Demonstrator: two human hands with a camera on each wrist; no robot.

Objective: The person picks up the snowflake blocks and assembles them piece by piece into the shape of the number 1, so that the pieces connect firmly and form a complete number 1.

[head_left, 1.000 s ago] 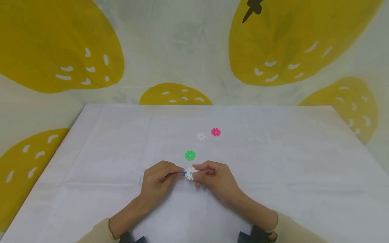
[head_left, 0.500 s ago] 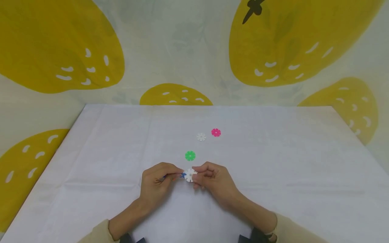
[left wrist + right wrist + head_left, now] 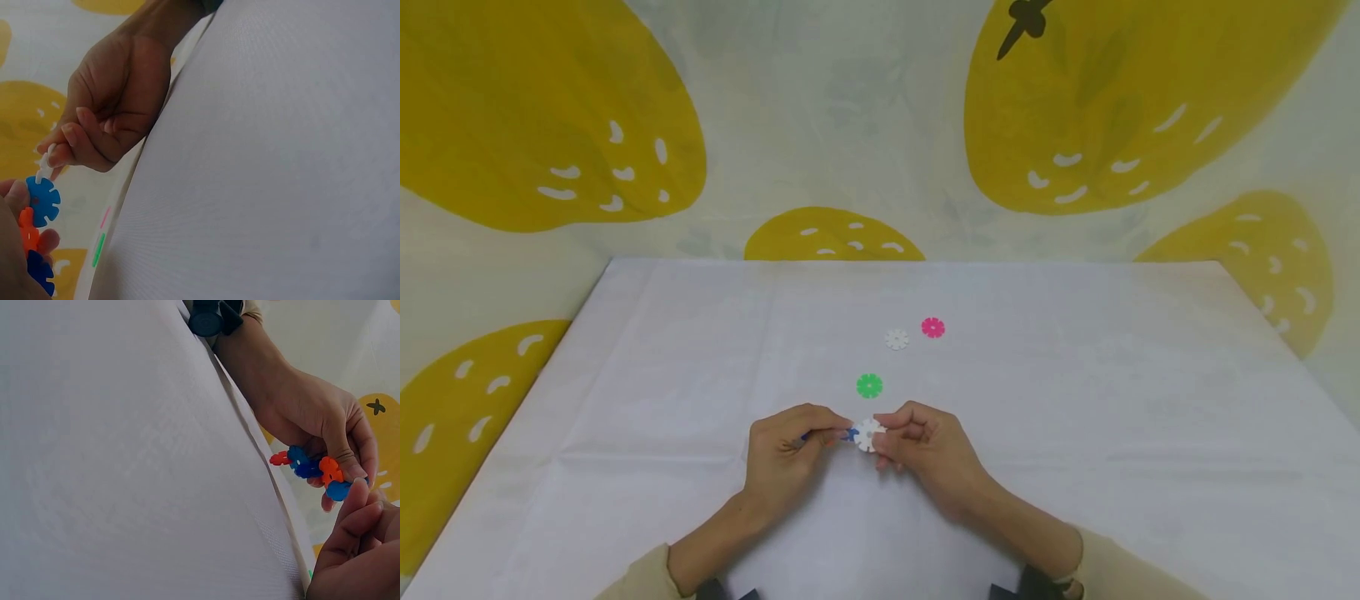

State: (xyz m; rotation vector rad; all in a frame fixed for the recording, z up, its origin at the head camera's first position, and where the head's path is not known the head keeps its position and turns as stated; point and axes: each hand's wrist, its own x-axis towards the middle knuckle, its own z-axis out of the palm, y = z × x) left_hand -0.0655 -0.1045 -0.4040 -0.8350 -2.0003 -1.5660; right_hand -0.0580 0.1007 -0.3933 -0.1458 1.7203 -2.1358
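Note:
In the head view my right hand (image 3: pixel 934 446) pinches a white notched snowflake disc (image 3: pixel 867 435) between thumb and index finger. My left hand (image 3: pixel 790 442) grips a chain of interlocking snowflake discs. Its end blue disc (image 3: pixel 42 201) meets the white one's edge, edge-on to it in the left wrist view. Behind that come an orange disc (image 3: pixel 331 470) and a dark blue disc (image 3: pixel 41 274). Farther along, another blue disc (image 3: pixel 297 456) and a red disc (image 3: pixel 279 458) stick out past the left palm. Fingers cover part of the chain.
A green disc (image 3: pixel 869 386) lies flat just beyond the hands. Farther back are a loose white disc (image 3: pixel 897 339) and a pink disc (image 3: pixel 933 327). The white-covered table (image 3: pixel 1075 375) ends at a patterned yellow-and-white backdrop (image 3: pixel 865 125).
Both hands have drawn slightly toward the body with the white disc and chain. A little more blue shows between the left fingertips and the white disc. The loose discs stay put.

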